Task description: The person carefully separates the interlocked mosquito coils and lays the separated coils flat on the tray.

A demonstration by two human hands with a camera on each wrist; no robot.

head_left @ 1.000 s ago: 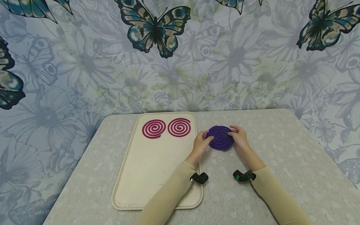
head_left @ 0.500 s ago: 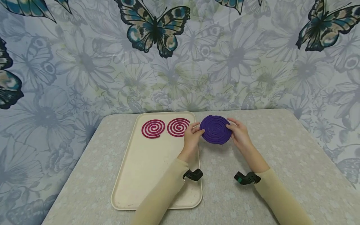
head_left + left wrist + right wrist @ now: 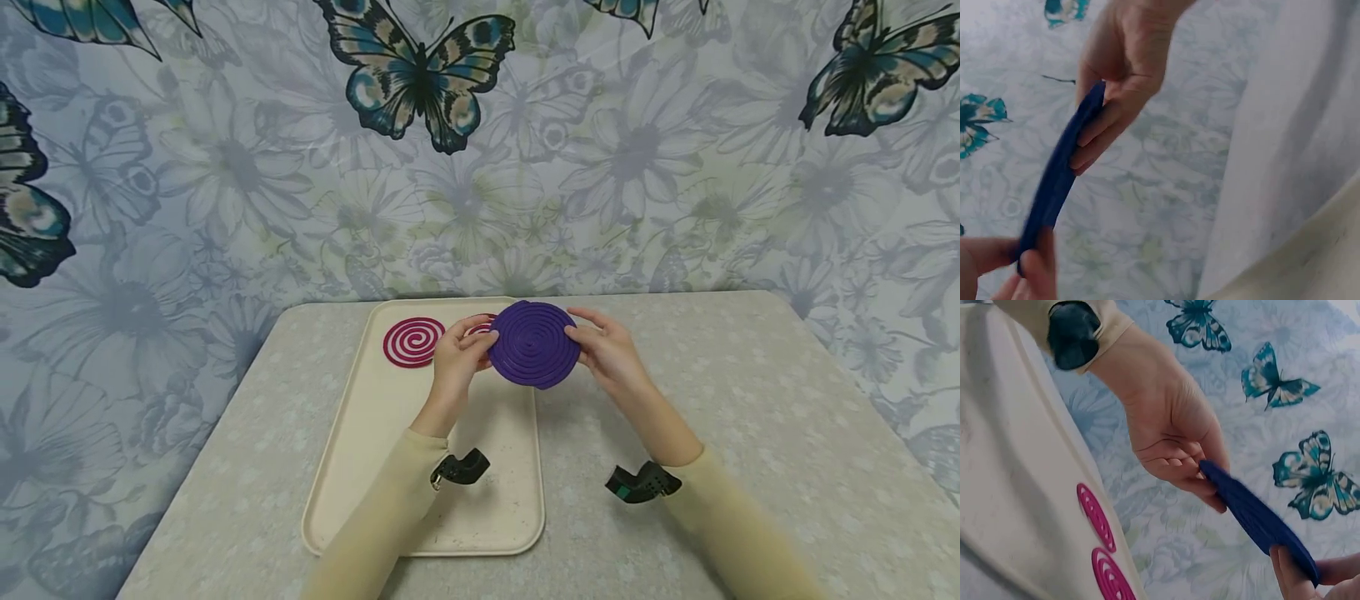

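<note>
A flat purple spiral disc (image 3: pixel 532 344), tightly coiled, is held up between both hands above the tray's right edge. My left hand (image 3: pixel 455 367) pinches its left rim, thumb in front and fingers behind. The right rim is pinched by my right hand (image 3: pixel 613 358). Edge-on in the left wrist view, the disc (image 3: pixel 1057 178) looks thin and slightly bent. Two magenta spirals lie on the cream tray (image 3: pixel 420 500); the left spiral (image 3: pixel 414 342) shows mostly, while the right spiral (image 3: pixel 480 327) is largely hidden behind the left hand and disc.
The tray lies on a table (image 3: pixel 750 400) with a pale patterned cover. Behind the table's far edge rises a wall covering (image 3: pixel 637 192) with flowers and butterflies. Each wrist carries a black camera, such as the right wrist camera (image 3: pixel 643 482).
Both hands have raised the purple disc and carried it leftward, from the table right of the tray to above the tray's right edge. The magenta spirals have stayed in place.
</note>
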